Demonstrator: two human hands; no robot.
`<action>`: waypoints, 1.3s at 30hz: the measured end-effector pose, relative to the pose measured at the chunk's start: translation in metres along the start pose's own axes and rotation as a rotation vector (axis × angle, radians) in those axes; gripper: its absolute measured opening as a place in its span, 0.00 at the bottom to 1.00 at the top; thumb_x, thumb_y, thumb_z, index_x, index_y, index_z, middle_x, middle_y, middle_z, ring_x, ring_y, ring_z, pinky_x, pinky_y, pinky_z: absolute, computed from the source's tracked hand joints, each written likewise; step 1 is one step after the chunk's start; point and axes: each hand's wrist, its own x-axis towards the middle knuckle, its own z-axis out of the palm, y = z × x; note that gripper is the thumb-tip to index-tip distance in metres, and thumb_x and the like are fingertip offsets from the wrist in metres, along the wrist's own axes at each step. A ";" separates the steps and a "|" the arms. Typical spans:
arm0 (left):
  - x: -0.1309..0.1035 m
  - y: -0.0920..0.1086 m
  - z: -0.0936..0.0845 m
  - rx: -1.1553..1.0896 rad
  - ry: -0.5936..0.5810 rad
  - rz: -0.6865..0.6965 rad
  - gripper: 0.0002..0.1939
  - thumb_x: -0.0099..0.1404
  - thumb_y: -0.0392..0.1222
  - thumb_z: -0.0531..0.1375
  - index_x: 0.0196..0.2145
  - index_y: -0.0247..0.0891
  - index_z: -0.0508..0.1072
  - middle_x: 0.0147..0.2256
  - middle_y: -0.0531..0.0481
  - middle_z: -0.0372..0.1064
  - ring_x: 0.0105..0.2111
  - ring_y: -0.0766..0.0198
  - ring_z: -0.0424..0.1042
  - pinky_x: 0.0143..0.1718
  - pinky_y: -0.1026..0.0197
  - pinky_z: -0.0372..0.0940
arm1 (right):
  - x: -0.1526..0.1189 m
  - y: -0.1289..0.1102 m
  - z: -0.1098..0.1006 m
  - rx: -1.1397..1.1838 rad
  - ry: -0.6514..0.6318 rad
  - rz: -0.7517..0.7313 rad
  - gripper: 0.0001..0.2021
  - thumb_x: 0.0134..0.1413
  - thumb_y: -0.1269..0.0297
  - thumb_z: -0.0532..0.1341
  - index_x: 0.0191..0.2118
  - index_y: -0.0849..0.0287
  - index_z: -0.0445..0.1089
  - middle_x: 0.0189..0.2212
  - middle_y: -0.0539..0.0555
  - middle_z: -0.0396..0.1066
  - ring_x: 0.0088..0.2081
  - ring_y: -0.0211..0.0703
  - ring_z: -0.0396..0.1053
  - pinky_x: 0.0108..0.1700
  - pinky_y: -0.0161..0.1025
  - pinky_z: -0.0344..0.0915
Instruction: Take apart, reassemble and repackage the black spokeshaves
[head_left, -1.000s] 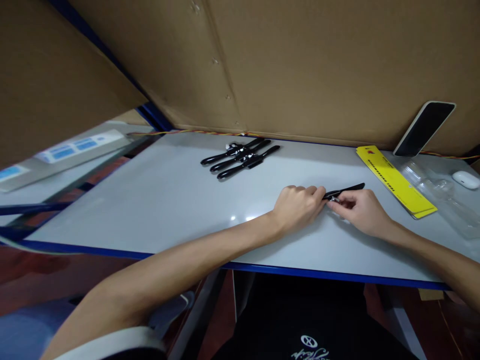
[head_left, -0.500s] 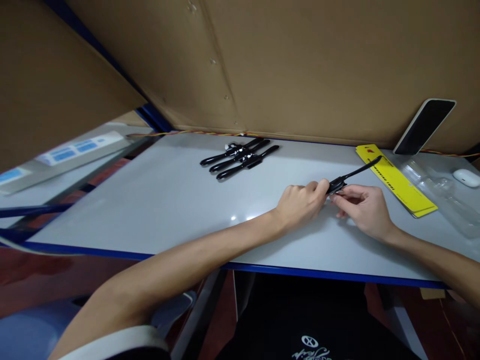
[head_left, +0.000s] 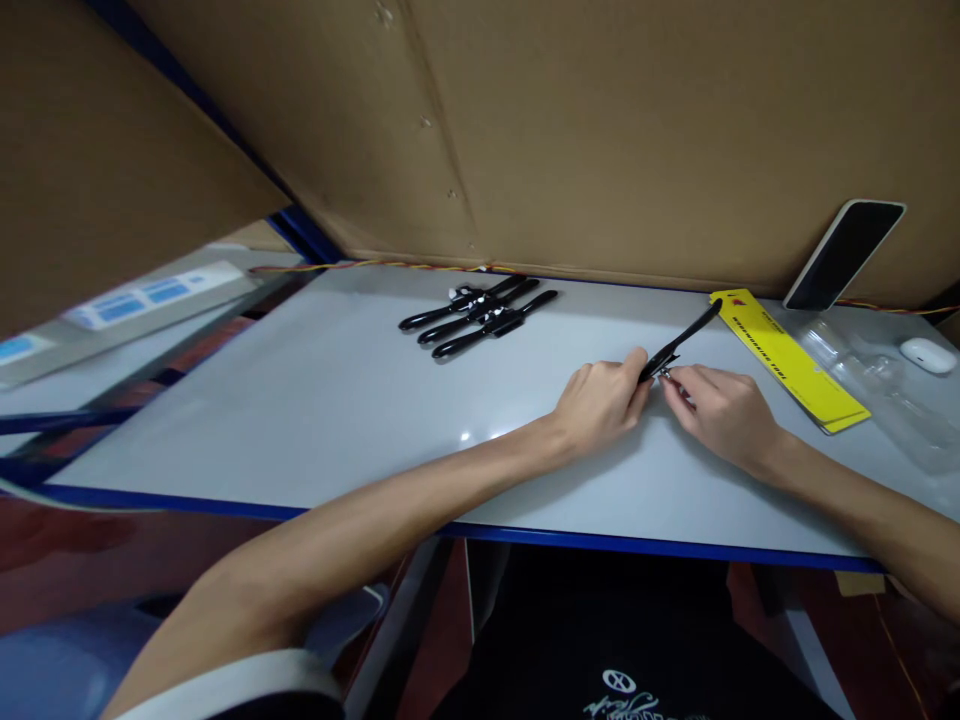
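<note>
My left hand (head_left: 602, 405) is closed around one end of a black tool (head_left: 686, 335), whose free handle points up and to the right above the table. Close against the tool's middle, my right hand (head_left: 724, 412) pinches a small shiny metal part (head_left: 664, 373), too small to make out fully. Three similar black tools (head_left: 471, 328) with silvery screws lie side by side on the grey table (head_left: 300, 400), left of my hands.
Yellow printed cards (head_left: 795, 365) and clear plastic packaging (head_left: 907, 400) lie at the right. A phone (head_left: 846, 255) leans on the brown back panel (head_left: 637, 130), near a white rounded case (head_left: 928, 355). A white box (head_left: 157, 292) sits far left.
The held tool has turned so that its free handle points more steeply up and further left. My right hand has shifted slightly, its fingers a little apart from the left hand.
</note>
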 end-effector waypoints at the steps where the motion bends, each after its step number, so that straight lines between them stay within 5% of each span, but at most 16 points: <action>1: 0.000 0.000 0.000 -0.003 0.001 0.006 0.08 0.72 0.41 0.49 0.42 0.38 0.66 0.28 0.46 0.76 0.23 0.59 0.71 0.24 0.59 0.55 | 0.000 0.000 -0.001 0.061 0.000 0.032 0.15 0.67 0.65 0.55 0.29 0.59 0.71 0.23 0.54 0.74 0.23 0.40 0.68 0.28 0.39 0.59; 7: -0.002 0.000 0.002 -0.004 0.036 0.020 0.06 0.72 0.41 0.50 0.42 0.39 0.65 0.29 0.46 0.77 0.23 0.60 0.71 0.23 0.59 0.52 | 0.001 -0.004 -0.008 0.550 -0.120 0.351 0.13 0.67 0.60 0.56 0.31 0.57 0.70 0.20 0.48 0.70 0.22 0.38 0.67 0.29 0.37 0.62; 15: -0.003 -0.001 0.005 -0.021 0.053 0.017 0.06 0.72 0.41 0.49 0.41 0.39 0.65 0.29 0.47 0.77 0.23 0.60 0.72 0.23 0.59 0.54 | 0.000 -0.003 -0.002 0.897 -0.181 0.513 0.19 0.69 0.53 0.55 0.29 0.57 0.69 0.21 0.49 0.70 0.23 0.38 0.68 0.30 0.38 0.65; 24: -0.003 0.000 0.011 -0.026 0.083 0.051 0.06 0.73 0.39 0.49 0.42 0.39 0.65 0.30 0.47 0.77 0.24 0.60 0.73 0.24 0.60 0.56 | 0.004 -0.002 0.004 1.380 -0.245 0.784 0.19 0.58 0.46 0.64 0.30 0.58 0.69 0.23 0.52 0.70 0.21 0.39 0.66 0.21 0.38 0.65; 39: -0.003 0.006 0.002 0.057 -0.012 0.068 0.09 0.72 0.39 0.48 0.46 0.39 0.64 0.35 0.42 0.77 0.26 0.58 0.72 0.24 0.58 0.57 | -0.003 -0.006 -0.008 0.642 -0.095 0.417 0.11 0.61 0.60 0.63 0.28 0.56 0.74 0.19 0.48 0.74 0.19 0.39 0.69 0.25 0.39 0.66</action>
